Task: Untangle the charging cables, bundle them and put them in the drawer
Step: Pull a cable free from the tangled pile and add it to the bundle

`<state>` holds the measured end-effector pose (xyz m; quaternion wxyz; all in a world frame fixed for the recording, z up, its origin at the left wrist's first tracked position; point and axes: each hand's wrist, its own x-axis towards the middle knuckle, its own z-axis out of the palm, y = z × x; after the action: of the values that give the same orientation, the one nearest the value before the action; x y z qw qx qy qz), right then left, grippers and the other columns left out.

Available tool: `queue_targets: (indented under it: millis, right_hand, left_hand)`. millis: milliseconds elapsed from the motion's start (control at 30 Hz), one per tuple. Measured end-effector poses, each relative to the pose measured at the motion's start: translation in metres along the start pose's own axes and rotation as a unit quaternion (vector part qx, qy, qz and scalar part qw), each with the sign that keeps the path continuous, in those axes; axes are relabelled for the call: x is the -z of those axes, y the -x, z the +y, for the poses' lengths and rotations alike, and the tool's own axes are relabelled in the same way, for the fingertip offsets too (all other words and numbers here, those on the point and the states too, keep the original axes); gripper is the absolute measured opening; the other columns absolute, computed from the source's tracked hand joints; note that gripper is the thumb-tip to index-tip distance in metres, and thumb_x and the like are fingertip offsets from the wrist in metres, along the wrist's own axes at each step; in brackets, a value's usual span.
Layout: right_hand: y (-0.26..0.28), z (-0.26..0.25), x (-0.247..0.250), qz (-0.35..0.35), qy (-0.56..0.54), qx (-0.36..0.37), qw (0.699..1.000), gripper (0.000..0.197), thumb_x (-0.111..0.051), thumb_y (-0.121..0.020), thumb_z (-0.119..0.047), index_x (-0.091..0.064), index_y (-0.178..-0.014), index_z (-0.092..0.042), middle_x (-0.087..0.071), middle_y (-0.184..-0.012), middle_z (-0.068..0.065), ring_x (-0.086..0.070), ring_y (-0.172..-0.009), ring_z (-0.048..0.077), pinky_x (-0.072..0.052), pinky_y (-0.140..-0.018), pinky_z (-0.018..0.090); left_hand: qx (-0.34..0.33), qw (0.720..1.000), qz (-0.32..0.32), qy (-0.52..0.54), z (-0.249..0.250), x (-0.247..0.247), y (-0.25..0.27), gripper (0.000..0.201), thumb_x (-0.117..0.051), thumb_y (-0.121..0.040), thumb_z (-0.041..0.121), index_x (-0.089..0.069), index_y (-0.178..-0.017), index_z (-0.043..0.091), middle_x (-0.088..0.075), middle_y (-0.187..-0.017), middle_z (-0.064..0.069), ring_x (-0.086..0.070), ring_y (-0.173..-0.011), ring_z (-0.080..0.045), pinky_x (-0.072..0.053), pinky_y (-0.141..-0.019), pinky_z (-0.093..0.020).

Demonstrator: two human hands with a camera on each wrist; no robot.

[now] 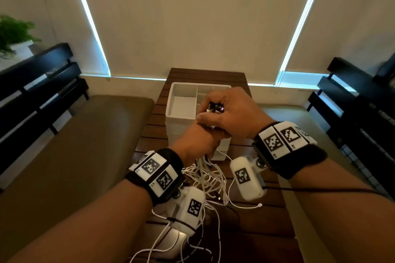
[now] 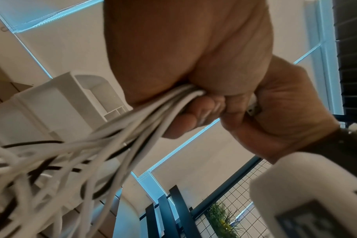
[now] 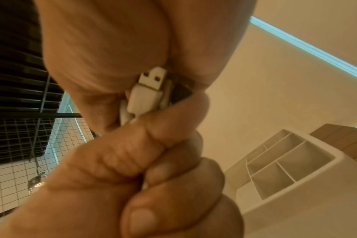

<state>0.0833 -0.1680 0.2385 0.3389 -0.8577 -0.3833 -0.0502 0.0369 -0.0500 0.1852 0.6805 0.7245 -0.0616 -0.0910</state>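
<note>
Several white charging cables (image 1: 205, 177) hang in a tangle over the wooden slat table (image 1: 245, 230); some dark strands run among them. My left hand (image 1: 198, 141) grips the bunch in a fist just above the tangle, and the same cables (image 2: 132, 128) fan out below its curled fingers (image 2: 196, 112). My right hand (image 1: 230, 113) sits on top of the left, curled round the plug ends (image 1: 214, 109). A white USB plug (image 3: 147, 93) shows in its palm. Both hands hover over the white drawer box (image 1: 179, 121), whose divided top tray (image 3: 285, 169) holds nothing.
One loose white cable end (image 1: 259, 205) lies on the table to the right. Brown cushioned benches (image 1: 85, 145) with black slatted backs (image 1: 38, 83) flank the narrow table. A green plant (image 1: 15, 34) stands at far left, a wire grid (image 3: 16, 145) at right.
</note>
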Motion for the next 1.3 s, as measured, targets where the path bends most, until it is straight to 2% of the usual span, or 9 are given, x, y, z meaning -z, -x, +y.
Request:
queue_targets:
  millis: [100, 233, 433, 600, 800, 933, 1033, 1200, 1300]
  right_hand:
    - [-0.007, -0.007, 0.008, 0.021, 0.030, 0.031, 0.999, 0.007, -0.075, -0.079, -0.026, -0.072, -0.081, -0.020, -0.070, -0.078, -0.008, -0.062, -0.072, 0.003, -0.048, -0.066, 0.017]
    - [-0.007, -0.005, 0.016, 0.073, -0.133, -0.003, 0.988, 0.039, -0.069, -0.081, -0.040, -0.062, -0.118, -0.031, -0.065, -0.113, -0.015, -0.061, -0.104, -0.001, -0.052, -0.085, 0.023]
    - [-0.003, -0.011, 0.004, 0.055, -0.051, -0.001, 0.997, 0.033, -0.054, -0.085, -0.041, -0.066, -0.104, -0.018, -0.059, -0.111, -0.006, -0.057, -0.103, 0.007, -0.050, -0.091, 0.038]
    - [0.019, 0.012, -0.010, 0.079, -0.347, -0.068, 0.932, 0.101, -0.083, -0.060, -0.052, -0.027, -0.142, -0.032, -0.054, -0.132, 0.003, -0.056, -0.121, 0.017, -0.049, -0.098, 0.039]
    - [0.042, 0.012, -0.068, -0.069, -0.296, -0.155, 0.940, 0.016, -0.065, -0.085, 0.005, -0.064, -0.100, 0.009, -0.065, -0.071, -0.003, -0.059, -0.064, 0.008, -0.049, -0.064, 0.017]
    - [0.032, 0.038, -0.044, -0.051, -0.161, -0.190, 0.967, 0.008, -0.068, -0.084, -0.012, -0.070, -0.086, -0.020, -0.069, -0.076, 0.003, -0.064, -0.070, 0.017, -0.056, -0.075, 0.041]
    - [0.020, 0.038, -0.018, 0.077, -0.092, -0.135, 0.984, 0.012, -0.071, -0.084, -0.025, -0.065, -0.077, -0.033, -0.065, -0.070, -0.005, -0.060, -0.061, 0.008, -0.051, -0.062, 0.025]
    - [0.028, 0.030, -0.039, -0.084, -0.219, -0.166, 0.958, 0.019, -0.066, -0.087, -0.026, -0.065, -0.105, -0.022, -0.069, -0.097, -0.002, -0.065, -0.086, 0.004, -0.048, -0.073, 0.019]
    - [0.041, 0.037, -0.050, 0.008, -0.315, -0.163, 0.935, 0.030, -0.069, -0.084, -0.011, -0.060, -0.113, -0.016, -0.068, -0.100, 0.000, -0.067, -0.087, 0.004, -0.052, -0.070, 0.017]
  left_hand:
    - [-0.013, 1.000, 0.010, -0.012, 0.011, -0.001, -0.003, 0.025, -0.054, -0.090, 0.001, -0.052, -0.070, 0.015, -0.043, -0.045, 0.003, -0.038, -0.043, -0.013, -0.035, -0.044, -0.028]
    - [-0.054, 0.998, 0.014, 0.001, 0.021, 0.004, -0.007, 0.024, -0.052, -0.094, 0.008, -0.052, -0.071, 0.014, -0.040, -0.048, 0.004, -0.034, -0.043, -0.012, -0.031, -0.043, -0.024]
    - [-0.042, 0.999, 0.023, -0.008, 0.014, 0.002, -0.008, 0.026, -0.045, -0.095, -0.002, -0.050, -0.072, 0.010, -0.040, -0.045, 0.001, -0.036, -0.039, -0.013, -0.031, -0.041, -0.023]
    - [-0.084, 0.984, 0.009, 0.157, 0.026, 0.015, -0.012, 0.026, -0.051, -0.097, 0.011, -0.060, -0.073, 0.017, -0.047, -0.052, 0.004, -0.040, -0.043, -0.010, -0.035, -0.043, -0.023]
    - [-0.099, 0.979, -0.032, 0.174, 0.055, 0.020, -0.013, 0.043, -0.055, -0.096, 0.028, -0.044, -0.055, 0.023, -0.033, -0.043, 0.008, -0.030, -0.034, -0.008, -0.028, -0.037, -0.022]
    - [-0.147, 0.974, -0.007, 0.172, 0.079, 0.036, 0.000, 0.043, -0.054, -0.094, 0.028, -0.033, -0.057, 0.020, -0.027, -0.041, 0.006, -0.025, -0.034, -0.010, -0.028, -0.039, -0.022]
    - [-0.199, 0.959, 0.014, 0.202, 0.105, 0.046, 0.010, 0.046, -0.054, -0.092, 0.028, -0.027, -0.056, 0.018, -0.024, -0.042, 0.004, -0.021, -0.036, -0.012, -0.025, -0.040, -0.024]
    - [-0.230, 0.954, 0.073, 0.181, 0.124, 0.061, 0.006, 0.050, -0.051, -0.098, 0.031, -0.023, -0.059, 0.019, -0.020, -0.045, 0.003, -0.017, -0.041, -0.013, -0.023, -0.042, -0.023]
    - [-0.200, 0.955, 0.110, 0.188, 0.109, 0.066, -0.004, 0.049, -0.055, -0.097, 0.033, -0.026, -0.059, 0.020, -0.022, -0.045, 0.004, -0.020, -0.041, -0.013, -0.026, -0.042, -0.024]
